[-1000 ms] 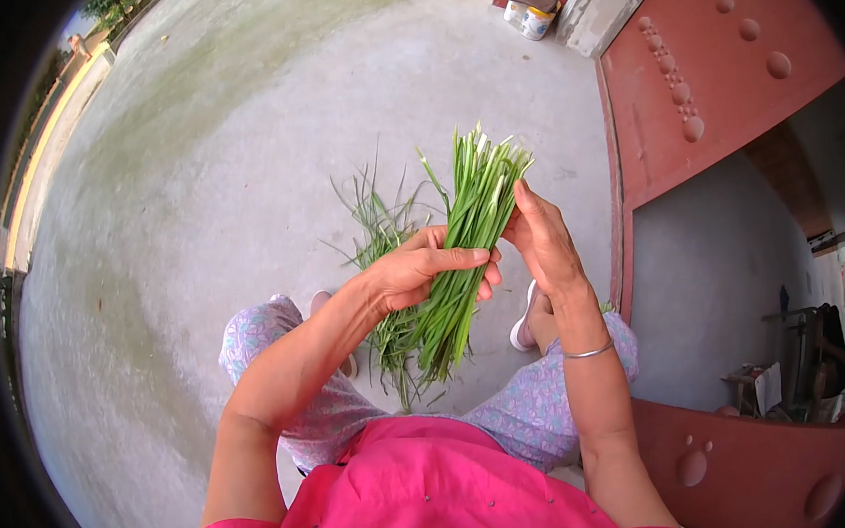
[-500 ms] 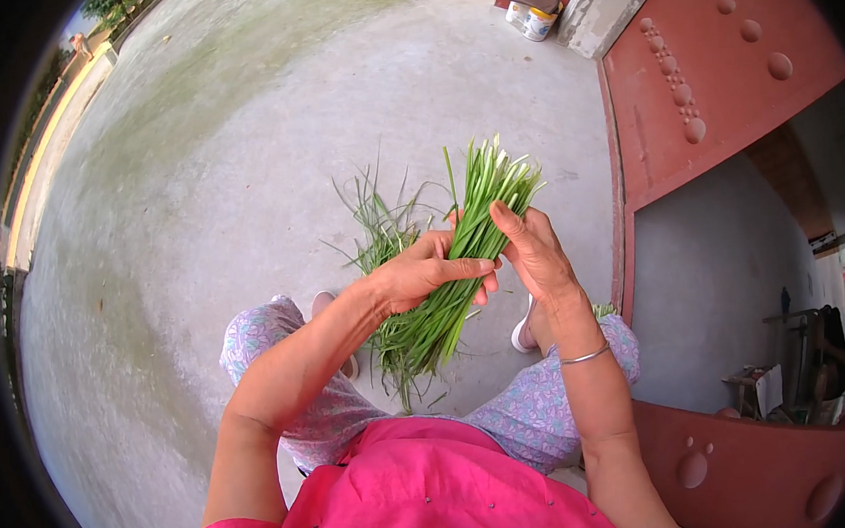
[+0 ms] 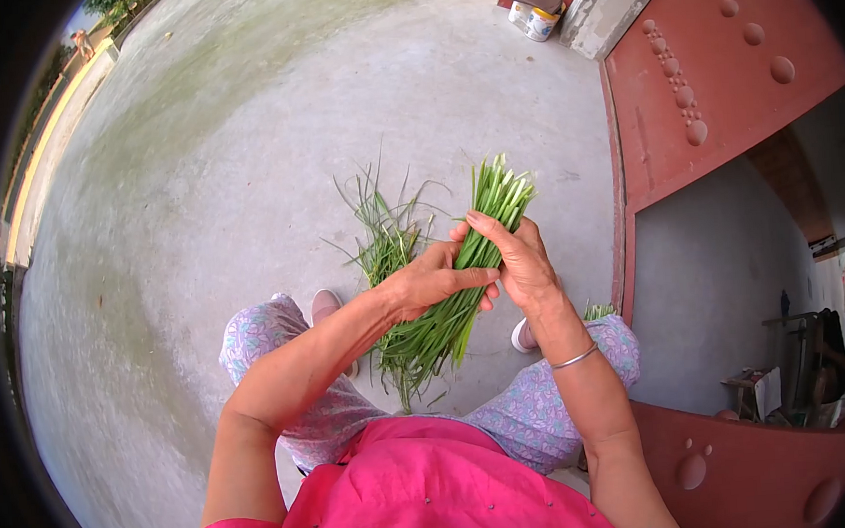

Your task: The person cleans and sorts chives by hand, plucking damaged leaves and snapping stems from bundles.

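Observation:
A bundle of long green stalks point(image 3: 480, 251) with pale cut-looking ends is tilted between my hands, pale ends up and to the right, leafy ends down to the left. My left hand point(image 3: 440, 278) is closed round its middle, thumb across the front. Higher on the bundle, my right hand point(image 3: 517, 255) wraps round it from the right, its thumb over the stalks. Behind and left of the bundle, a loose heap of green leaves point(image 3: 382, 242) lies on the floor between my feet.
Concrete floor point(image 3: 271, 167) stretches out ahead. A red door point(image 3: 720, 62) stands open on the right beside a doorway. White containers point(image 3: 535, 15) sit by the far wall. More green stalks point(image 3: 597, 311) show beside my right knee. My shoes point(image 3: 324, 305) flank the heap.
The bundle has moved down a little. My right hand, more open before with its thumb raised, has closed round the upper stalks. My left hand keeps its hold.

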Demonstrator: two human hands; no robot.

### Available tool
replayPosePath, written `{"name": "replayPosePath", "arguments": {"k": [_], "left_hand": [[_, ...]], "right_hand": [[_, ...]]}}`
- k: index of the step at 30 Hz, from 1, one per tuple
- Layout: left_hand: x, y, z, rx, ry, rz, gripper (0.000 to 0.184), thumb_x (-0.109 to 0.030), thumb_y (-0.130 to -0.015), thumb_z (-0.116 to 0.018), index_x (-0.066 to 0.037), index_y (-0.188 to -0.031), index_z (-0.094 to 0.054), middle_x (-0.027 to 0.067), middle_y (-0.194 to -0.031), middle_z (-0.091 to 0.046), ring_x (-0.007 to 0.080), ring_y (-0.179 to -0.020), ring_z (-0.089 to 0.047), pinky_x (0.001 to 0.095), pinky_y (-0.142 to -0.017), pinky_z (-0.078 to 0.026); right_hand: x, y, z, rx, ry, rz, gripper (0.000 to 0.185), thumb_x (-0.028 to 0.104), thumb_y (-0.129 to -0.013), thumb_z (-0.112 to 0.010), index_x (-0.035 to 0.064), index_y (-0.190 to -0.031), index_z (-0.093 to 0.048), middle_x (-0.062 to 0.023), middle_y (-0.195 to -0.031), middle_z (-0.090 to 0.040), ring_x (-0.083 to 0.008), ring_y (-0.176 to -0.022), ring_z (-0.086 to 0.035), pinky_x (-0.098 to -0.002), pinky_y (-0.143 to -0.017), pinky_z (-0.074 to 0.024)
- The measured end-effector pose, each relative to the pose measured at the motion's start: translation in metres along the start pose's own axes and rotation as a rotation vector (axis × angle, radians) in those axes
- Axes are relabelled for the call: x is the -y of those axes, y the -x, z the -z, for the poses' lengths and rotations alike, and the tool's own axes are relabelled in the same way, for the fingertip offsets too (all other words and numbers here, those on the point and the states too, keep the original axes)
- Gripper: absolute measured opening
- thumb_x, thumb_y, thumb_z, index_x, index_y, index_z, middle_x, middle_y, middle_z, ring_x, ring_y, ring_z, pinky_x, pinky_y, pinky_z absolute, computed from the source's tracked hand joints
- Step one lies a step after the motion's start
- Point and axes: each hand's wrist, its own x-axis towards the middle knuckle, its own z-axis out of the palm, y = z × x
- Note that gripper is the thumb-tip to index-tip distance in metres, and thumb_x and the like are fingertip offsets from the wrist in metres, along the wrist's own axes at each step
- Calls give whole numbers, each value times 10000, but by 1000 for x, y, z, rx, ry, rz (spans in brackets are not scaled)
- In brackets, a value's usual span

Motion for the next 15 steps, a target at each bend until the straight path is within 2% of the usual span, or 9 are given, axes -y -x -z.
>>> {"name": "replayPosePath", "arguments": {"k": [3,5,8,9,12,15], "left_hand": [[-2,1,1,16,53,29,396,-159,-885,-658,20,-1177,-458,76,-873,-622,149,-729,-638,274,-643,-510],[-5,3,1,32,57,42,456,-183,-880,-669,30,-1210,-436,88,-933,-616,151,-779,-633,279,-668,-511],[-1,0,3,15,24,26,550,-212,-893,-654,43,-1285,-363,113,-1070,-565,163,-949,-598,309,-752,-519],[1,-2,4,2,7,15,583,-221,-901,-644,47,-1314,-332,123,-1123,-541,168,-1021,-581,323,-787,-523],[-2,-2,6,-19,134,30,600,-287,-909,-632,44,-1323,-350,111,-1210,-487,167,-1087,-526,357,-891,-471],[-5,-6,12,-142,126,-68,557,-348,-914,-616,13,-1291,-421,57,-1169,-515,146,-1031,-521,353,-901,-442]], "right_hand": [[1,0,-1,12,14,20,321,296,-874,-641,-21,-913,-617,-106,-767,-649,-133,-451,-549,-244,-287,-361],[0,0,-2,-2,-10,36,303,277,-871,-650,-23,-897,-616,-97,-730,-634,-129,-448,-539,-239,-302,-366],[-11,-6,-1,-57,-87,127,259,253,-888,-634,-4,-905,-602,-68,-764,-617,-123,-586,-574,-243,-447,-458],[-12,-8,0,-62,-114,171,239,238,-897,-624,1,-908,-598,-60,-771,-609,-121,-626,-572,-248,-507,-468],[-7,-6,1,-55,-176,242,158,166,-929,-577,10,-909,-592,-37,-780,-581,-120,-733,-557,-272,-708,-475],[-6,-6,3,-78,-126,270,151,151,-931,-578,3,-902,-587,-31,-789,-583,-119,-716,-552,-267,-667,-470]]}}
